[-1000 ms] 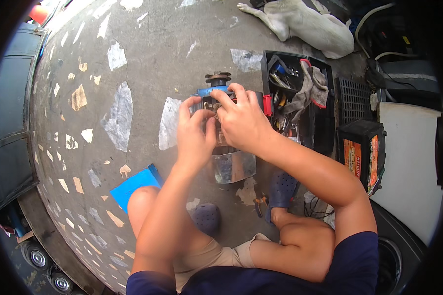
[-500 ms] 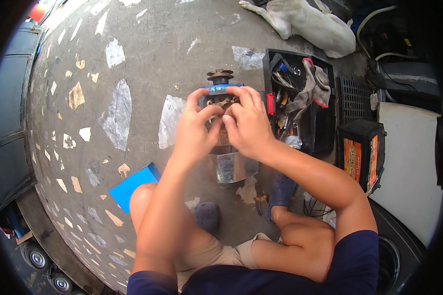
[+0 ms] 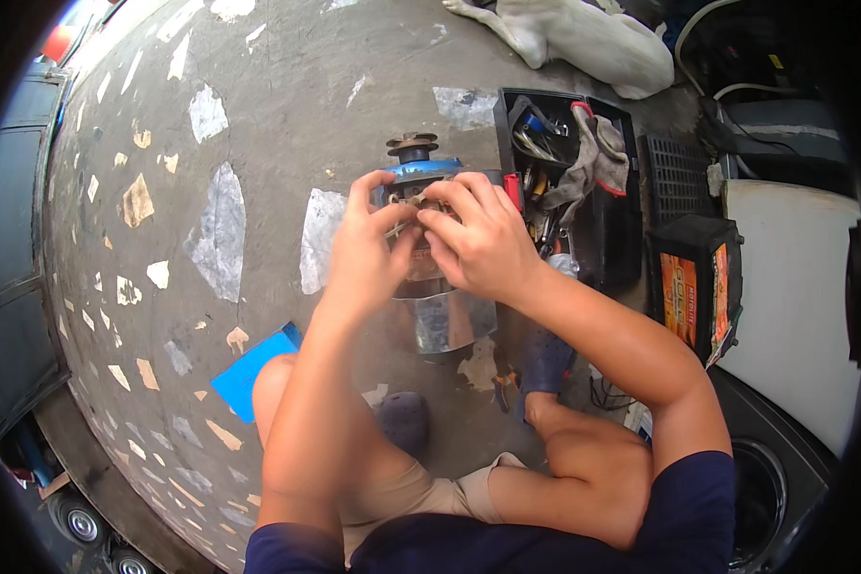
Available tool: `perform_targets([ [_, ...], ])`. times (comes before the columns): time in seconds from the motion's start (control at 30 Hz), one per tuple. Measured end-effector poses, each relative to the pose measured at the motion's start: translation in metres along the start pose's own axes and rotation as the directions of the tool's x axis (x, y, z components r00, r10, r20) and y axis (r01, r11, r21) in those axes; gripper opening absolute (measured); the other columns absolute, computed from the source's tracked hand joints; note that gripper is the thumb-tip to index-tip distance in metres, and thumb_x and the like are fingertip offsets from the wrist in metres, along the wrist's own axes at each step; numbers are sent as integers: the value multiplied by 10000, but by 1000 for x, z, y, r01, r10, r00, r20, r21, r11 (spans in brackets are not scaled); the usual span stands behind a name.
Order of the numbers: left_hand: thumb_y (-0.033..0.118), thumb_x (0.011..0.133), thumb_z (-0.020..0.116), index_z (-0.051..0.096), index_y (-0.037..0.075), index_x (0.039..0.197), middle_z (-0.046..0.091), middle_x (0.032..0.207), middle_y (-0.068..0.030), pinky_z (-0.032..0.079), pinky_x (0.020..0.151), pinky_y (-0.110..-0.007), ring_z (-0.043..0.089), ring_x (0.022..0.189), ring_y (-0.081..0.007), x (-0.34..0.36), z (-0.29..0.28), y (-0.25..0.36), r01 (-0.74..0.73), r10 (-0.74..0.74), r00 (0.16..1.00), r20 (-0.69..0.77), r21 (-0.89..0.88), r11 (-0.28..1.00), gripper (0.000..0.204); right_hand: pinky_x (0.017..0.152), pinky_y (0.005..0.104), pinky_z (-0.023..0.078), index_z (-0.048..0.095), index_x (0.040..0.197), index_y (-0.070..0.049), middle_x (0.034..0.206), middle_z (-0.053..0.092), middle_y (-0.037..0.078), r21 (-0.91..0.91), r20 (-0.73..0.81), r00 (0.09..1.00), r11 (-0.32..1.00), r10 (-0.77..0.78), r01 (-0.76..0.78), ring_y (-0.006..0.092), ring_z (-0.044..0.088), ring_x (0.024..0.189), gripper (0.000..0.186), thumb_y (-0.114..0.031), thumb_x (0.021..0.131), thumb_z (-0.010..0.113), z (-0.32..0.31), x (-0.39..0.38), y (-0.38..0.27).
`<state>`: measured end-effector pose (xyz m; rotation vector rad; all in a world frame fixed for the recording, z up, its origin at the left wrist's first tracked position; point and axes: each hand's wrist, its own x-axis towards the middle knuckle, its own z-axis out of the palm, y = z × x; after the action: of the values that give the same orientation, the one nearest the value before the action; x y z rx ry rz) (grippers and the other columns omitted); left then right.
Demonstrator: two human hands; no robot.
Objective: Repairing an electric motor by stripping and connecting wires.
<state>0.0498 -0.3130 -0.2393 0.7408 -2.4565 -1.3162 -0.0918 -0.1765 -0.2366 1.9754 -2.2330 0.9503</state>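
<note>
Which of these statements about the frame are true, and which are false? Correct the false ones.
1. The bare left hand and bare right hand are both at a blue-and-dark metal machine with a dark grooved pulley. True.
2. A grey glove with red trim lies over the open black plastic toolbox. True.
3. The toolbox stands left of the machine. False: it stands to the right.
4. A black box-shaped battery with orange labels stands apart from both hands. True.
5. The pulley is at the machine's near end. False: it is at the far end.
</note>
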Motion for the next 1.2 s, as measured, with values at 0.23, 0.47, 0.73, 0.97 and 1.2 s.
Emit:
perform_targets([
  [0.23,53,878,743,790,64,1055,556,1473,-158,568,913,-479,707,1099,-408,-1,-1,3,3,-3,1000,-3,38,999,184,877,440,562,745,956,-15,1221,662,103,-47,45,999,999,26,-24,353,605,1154,200,-65,766,784,1,2,-5],
  [0.47,56,862,742,781,80,1047,569,1468,-144,575,886,-481,715,1059,-404,-4,3,2,12,-12,999,-43,0,1000,191,951,491,514,731,897,22,1300,640,120,-144,52,989,981,137,-129,387,539,1258,151,-67,777,754,12,6,-15],
  [0.73,22,792,811,754,69,1051,643,1363,-117,573,857,-422,692,1029,-359,-6,7,-5,-199,237,964,-121,262,944,269,1017,517,470,749,884,15,1333,613,134,20,56,984,985,168,-169,381,494,1322,147,-108,805,749,10,4,-5],
  [0.97,8,789,814,718,4,1041,604,1431,-168,597,866,-421,693,1098,-316,-10,1,2,-123,126,991,-49,62,990,270,1011,497,471,718,869,-9,1286,630,150,79,16,987,984,161,-162,398,529,1265,124,-83,777,756,7,2,-3],
  [1.2,-34,835,758,723,-10,1046,614,1411,-167,586,650,-280,734,894,-218,-13,-3,4,16,-32,987,-156,-98,995,215,999,503,448,731,945,-12,1270,612,129,-120,103,994,992,37,-25,356,518,1259,219,-130,772,793,2,12,-3],
])
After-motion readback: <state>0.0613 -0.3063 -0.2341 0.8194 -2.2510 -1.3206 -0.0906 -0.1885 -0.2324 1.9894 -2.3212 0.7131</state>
